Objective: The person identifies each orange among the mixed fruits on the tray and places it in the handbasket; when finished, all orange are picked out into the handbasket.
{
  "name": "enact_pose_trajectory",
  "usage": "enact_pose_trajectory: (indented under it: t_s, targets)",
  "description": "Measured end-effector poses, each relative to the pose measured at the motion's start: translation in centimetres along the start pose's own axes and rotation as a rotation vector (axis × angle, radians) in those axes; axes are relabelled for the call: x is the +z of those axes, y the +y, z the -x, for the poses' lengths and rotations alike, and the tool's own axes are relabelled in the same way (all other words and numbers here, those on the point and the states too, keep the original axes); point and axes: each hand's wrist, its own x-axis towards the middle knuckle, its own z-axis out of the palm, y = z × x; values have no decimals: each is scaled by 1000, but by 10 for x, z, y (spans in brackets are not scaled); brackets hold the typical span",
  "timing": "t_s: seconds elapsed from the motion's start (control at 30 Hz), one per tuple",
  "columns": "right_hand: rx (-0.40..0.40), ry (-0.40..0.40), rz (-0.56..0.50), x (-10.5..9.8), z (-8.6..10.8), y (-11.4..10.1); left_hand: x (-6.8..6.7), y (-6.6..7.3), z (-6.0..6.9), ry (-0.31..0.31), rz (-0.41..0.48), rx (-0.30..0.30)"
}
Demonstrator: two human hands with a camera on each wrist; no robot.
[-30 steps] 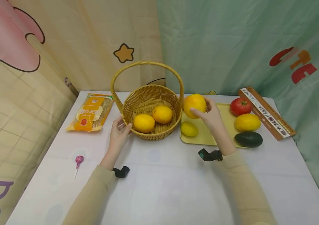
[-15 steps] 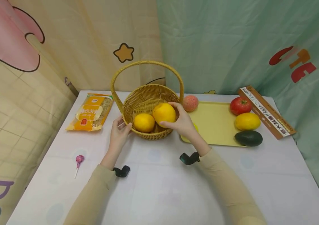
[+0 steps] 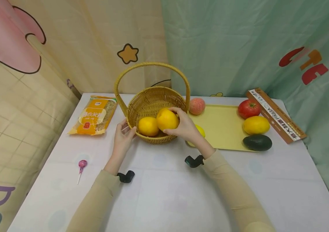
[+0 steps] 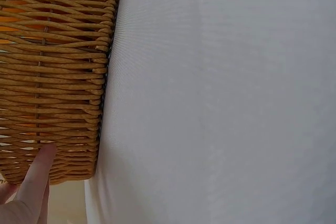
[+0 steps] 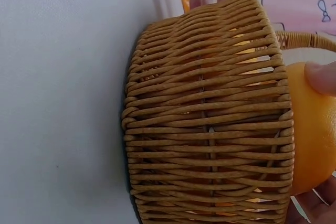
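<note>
The wicker basket (image 3: 158, 139) stands upright with its arched handle raised. My left hand (image 3: 122, 137) grips its left side near the rim; in the left wrist view a finger of that hand (image 4: 31, 190) lies against the weave. My right hand (image 3: 186, 127) holds a large yellow-orange fruit (image 3: 167, 119) inside the basket's opening, thumb in front. That fruit (image 5: 310, 129) shows above the rim in the right wrist view. Another yellow fruit (image 3: 148, 126) lies in the basket to its left. Whatever is beneath the held fruit is hidden.
Right of the basket is a yellow tray (image 3: 220, 129) with a pink fruit (image 3: 197, 106), a partly hidden yellow fruit (image 3: 200, 130), a tomato (image 3: 248, 109), a yellow fruit (image 3: 256, 125) and a dark green one (image 3: 257, 142). A pasta box (image 3: 277, 116), noodle bag (image 3: 94, 116) and lollipop (image 3: 82, 164) lie around.
My right hand has carried the large fruit left from over the tray into the basket's opening, uncovering the pink fruit. My left hand has stayed at the basket's side.
</note>
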Motion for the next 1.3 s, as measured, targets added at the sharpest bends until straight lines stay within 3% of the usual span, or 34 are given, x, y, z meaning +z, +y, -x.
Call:
enact_pose_trajectory:
  t_s: [0.2, 0.53, 0.83, 1.0, 1.17, 1.3]
  targets:
    - [-3, -29, 84, 3, -3, 1, 2, 2, -1, -7, 7, 4]
    - [22, 3, 219, 1, -10, 6, 4, 5, -1, -9, -5, -10]
    - [43, -1, 261, 1, -10, 8, 6, 5, -1, -18, -5, -12]
    - [81, -46, 291, 0, -11, 5, 7, 5, -1, -18, -7, -14]
    - [83, -81, 273, 1, -11, 3, 5, 4, 1, -9, 8, -17]
    - [35, -29, 180, -3, -6, 2, 2, 5, 3, 0, 8, -23]
